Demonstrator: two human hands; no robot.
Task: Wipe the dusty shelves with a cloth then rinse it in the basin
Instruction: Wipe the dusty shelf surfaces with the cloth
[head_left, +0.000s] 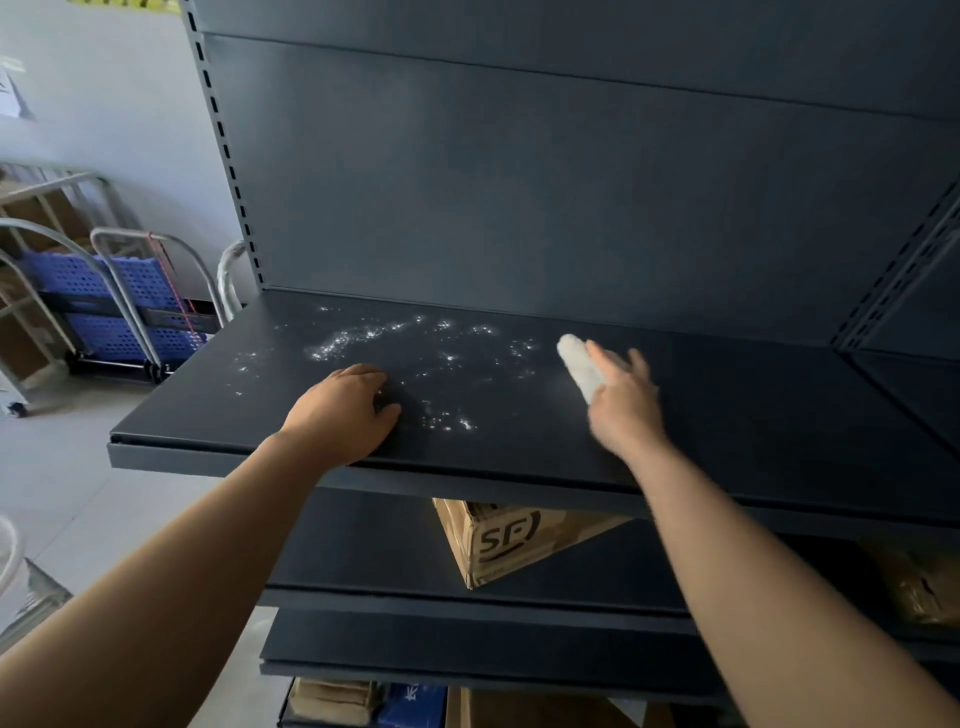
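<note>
- A dark grey flat metal shelf (727, 415) fills the middle of the view, its front edge towards the person and a dark grey metal back panel (519, 182) rising behind it.
- White dust specks (363, 335) lie scattered over the left and middle of the shelf. One thicker patch is near the back and a smaller cluster is near the front, while the right part looks plain dark.
- The left hand (345, 410) rests palm down on the shelf near its front edge. Its fingers are loosely bent and hold nothing, and the fingertips touch the surface just left of the front cluster of dust.
- The right hand (626, 405) is over the shelf, well apart from the left hand, and is blurred. It grips a white rolled-up fabric cloth (579, 364).
- The cloth sticks out from the hand towards the back left, its free end at the right edge of the dusted area. Whether it presses on the shelf cannot be told through the blur.
- A slotted dark metal upright (223, 145) runs up the left side of the back panel.
- On the lower dark shelf (363, 551) stands a brown cardboard box printed "SF" (498, 540), turned corner-first. A brown crumpled bag (919, 582) lies at the far right of the same level.
- To the left, on the pale tiled floor (78, 467), are blue perforated plastic crates (119, 291) behind curved silver metal trolley frames (109, 244), against a white wall (104, 104).
</note>
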